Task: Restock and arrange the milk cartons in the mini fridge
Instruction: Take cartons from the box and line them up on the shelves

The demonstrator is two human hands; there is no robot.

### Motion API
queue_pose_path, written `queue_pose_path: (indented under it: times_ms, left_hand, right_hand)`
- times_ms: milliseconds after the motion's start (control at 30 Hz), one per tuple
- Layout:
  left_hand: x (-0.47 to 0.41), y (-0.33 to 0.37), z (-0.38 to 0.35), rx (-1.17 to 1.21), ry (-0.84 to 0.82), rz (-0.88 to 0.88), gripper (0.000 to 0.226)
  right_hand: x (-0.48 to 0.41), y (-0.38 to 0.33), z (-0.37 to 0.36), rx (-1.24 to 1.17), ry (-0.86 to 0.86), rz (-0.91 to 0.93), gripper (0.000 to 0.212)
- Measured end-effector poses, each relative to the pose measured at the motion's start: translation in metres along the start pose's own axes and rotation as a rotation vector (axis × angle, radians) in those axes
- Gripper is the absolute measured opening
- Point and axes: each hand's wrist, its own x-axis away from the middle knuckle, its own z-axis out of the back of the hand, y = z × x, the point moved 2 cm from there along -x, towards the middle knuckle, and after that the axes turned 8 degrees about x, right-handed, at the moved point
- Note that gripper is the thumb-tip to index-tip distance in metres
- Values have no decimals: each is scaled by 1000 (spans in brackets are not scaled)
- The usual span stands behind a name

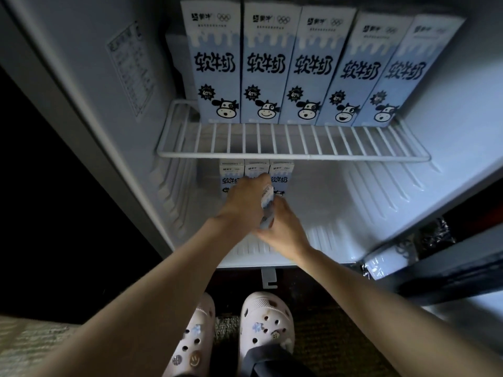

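Note:
Several blue-and-white milk cartons with a cow face [265, 63] stand in a row at the back of the wire shelf [294, 155] of the open mini fridge. Three more cartons [281, 174] stand side by side at the back of the lower compartment. Both my hands reach into that compartment and hold one tilted milk carton [267, 206] between them, just in front of the three. My left hand [242, 201] grips its left side and top. My right hand [283, 229] grips its lower right side. Most of this carton is hidden by my hands.
The fridge floor [353, 213] to the right of the three cartons is bare white plastic. The fridge door [449, 257] hangs open at the right, with dark packets in its rack. A label sticker [130, 69] is on the left inner wall. My feet in white clogs [266, 322] stand below.

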Motion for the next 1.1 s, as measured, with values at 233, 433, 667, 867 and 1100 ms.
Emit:
queue_pose_path:
  times_ms: [233,433,667,867,1100]
  left_hand:
    - [-3,3,-13,80,-80,-12,70]
    - [-1,-23,-12,-209,177,-22,59]
    - [-5,-24,-8,-247,311,-106,67]
    - [-11,-35,-11,-295,137,35,81]
    - [-12,-43,-13,-237,105,28,83]
  right_hand:
    - [-9,36,21,-134,272,-367,44]
    - [-37,47,37,-328,395,-621,30]
    - [-78,48,30,-284,301,-662,45]
    - [-81,52,31,-246,180,-641,56]
    - [-76,50,33,-146,158,-535,58]
